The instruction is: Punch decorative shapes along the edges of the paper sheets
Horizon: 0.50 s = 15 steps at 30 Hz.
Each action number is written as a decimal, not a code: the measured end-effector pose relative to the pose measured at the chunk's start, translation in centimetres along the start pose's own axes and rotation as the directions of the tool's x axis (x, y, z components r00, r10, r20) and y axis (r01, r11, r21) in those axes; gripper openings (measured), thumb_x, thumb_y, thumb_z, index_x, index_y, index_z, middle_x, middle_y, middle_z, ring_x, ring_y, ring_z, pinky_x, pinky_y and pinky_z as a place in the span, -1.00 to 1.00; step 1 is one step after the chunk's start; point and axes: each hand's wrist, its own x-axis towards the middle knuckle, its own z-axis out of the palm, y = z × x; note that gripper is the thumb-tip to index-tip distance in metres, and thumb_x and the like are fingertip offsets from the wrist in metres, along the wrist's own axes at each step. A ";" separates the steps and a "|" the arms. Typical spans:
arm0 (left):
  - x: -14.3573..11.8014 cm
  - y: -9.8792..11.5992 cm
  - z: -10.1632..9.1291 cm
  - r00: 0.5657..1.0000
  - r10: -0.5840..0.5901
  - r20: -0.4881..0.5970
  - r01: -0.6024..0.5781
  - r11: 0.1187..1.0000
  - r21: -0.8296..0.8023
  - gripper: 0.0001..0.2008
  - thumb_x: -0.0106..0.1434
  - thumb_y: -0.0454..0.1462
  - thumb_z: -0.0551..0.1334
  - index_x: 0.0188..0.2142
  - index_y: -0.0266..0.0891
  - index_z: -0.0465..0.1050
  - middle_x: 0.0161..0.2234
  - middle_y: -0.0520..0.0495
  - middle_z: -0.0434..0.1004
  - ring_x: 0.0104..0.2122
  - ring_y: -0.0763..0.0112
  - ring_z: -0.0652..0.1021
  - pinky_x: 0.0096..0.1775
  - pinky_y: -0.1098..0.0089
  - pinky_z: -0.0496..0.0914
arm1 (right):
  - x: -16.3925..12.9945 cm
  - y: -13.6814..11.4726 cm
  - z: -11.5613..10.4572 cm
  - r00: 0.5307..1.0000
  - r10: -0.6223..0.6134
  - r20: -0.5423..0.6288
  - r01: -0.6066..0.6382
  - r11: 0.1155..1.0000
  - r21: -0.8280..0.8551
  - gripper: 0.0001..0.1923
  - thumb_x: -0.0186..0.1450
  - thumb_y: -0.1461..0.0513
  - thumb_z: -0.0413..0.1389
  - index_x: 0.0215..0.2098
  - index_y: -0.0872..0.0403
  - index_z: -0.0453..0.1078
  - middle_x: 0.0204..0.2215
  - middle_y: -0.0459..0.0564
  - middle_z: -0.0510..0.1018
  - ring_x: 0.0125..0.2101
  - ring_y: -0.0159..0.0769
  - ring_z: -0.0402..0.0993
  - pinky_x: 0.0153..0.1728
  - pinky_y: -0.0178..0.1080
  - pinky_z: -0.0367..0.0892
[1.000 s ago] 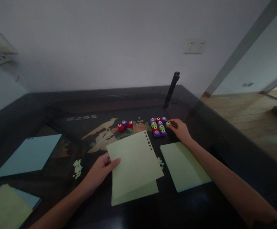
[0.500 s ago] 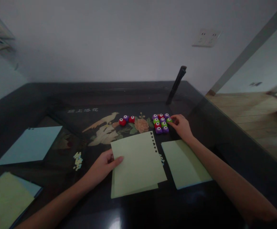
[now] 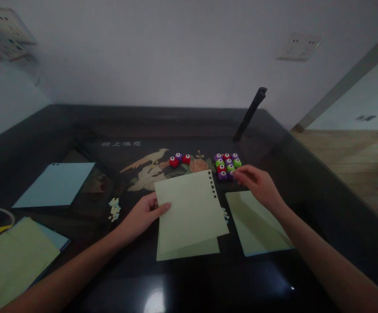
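Pale green paper fills the centre of the frame in the head camera's view, the top sheet (image 3: 189, 213) punched with small shapes at its upper right edge and pinched at its left by the left hand's (image 3: 148, 211) thumb and fingers. Right of centre, the right hand (image 3: 257, 182), its fingertips drawn nearly together, meets the lower right of a block of eye-topped pieces (image 3: 228, 162); whether it grips one cannot be told. So tightly packed, the block could break line should a finger catch a neighbour. On the glossy surface (image 3: 189, 282), a tug by the left hand could skew the sheet, crease it or scatter the paper cutouts (image 3: 225, 215) beside its right edge.
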 end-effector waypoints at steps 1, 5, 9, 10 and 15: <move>0.0 0.0 -0.1 1.000 0.010 0.001 -0.010 1.000 -0.002 -0.63 0.13 -0.12 0.32 -0.12 -0.29 0.47 -0.19 -0.15 0.64 -0.25 0.20 0.62 -0.11 0.18 0.45 | -1.0 -1.2 0.5 0.989 0.027 0.148 -0.040 0.996 0.086 -0.75 0.30 0.06 0.05 -0.32 0.05 0.41 -0.46 -0.01 0.53 -0.51 -0.31 0.42 -0.46 -0.22 0.32; 0.1 0.0 -0.2 0.999 0.040 0.001 -0.040 0.999 0.005 -0.66 0.14 -0.15 0.30 -0.13 -0.30 0.45 -0.20 -0.14 0.64 -0.26 0.23 0.61 -0.11 0.19 0.44 | -4.0 -4.2 2.5 0.874 0.112 0.474 -0.265 0.926 0.270 -0.72 0.22 0.12 0.14 -0.13 0.03 0.32 -0.50 -0.08 0.54 -0.57 -0.34 0.42 -0.58 -0.29 0.28; 0.4 -0.2 -0.4 0.996 0.089 -0.008 -0.088 0.991 0.097 -0.67 0.14 -0.14 0.29 -0.15 -0.29 0.44 -0.30 -0.10 0.62 -0.38 0.29 0.58 -0.32 0.32 0.46 | -4.7 -4.5 3.6 0.834 0.192 0.517 -0.393 0.864 0.313 -0.66 0.13 0.15 0.22 -0.16 0.02 0.29 -0.48 -0.10 0.56 -0.56 -0.32 0.44 -0.64 -0.33 0.24; 0.5 -0.1 -0.6 0.993 0.113 -0.021 -0.109 0.986 0.125 -0.66 0.15 -0.13 0.29 -0.15 -0.29 0.43 -0.33 -0.08 0.61 -0.42 0.32 0.56 -0.40 0.37 0.43 | -4.7 -4.4 3.6 0.832 0.205 0.516 -0.408 0.856 0.318 -0.66 0.12 0.15 0.23 -0.17 0.03 0.29 -0.49 -0.10 0.55 -0.55 -0.31 0.44 -0.65 -0.33 0.23; 0.7 1.1 -1.5 0.972 0.216 -0.096 -0.194 0.961 0.196 -0.62 0.19 -0.16 0.24 -0.04 -0.26 0.33 -0.55 0.08 0.47 -0.57 0.45 0.48 -0.57 0.49 0.31 | -4.7 -3.8 3.5 0.826 0.218 0.520 -0.420 0.853 0.310 -0.67 0.13 0.15 0.22 -0.17 0.04 0.31 -0.52 -0.10 0.54 -0.55 -0.31 0.45 -0.64 -0.33 0.28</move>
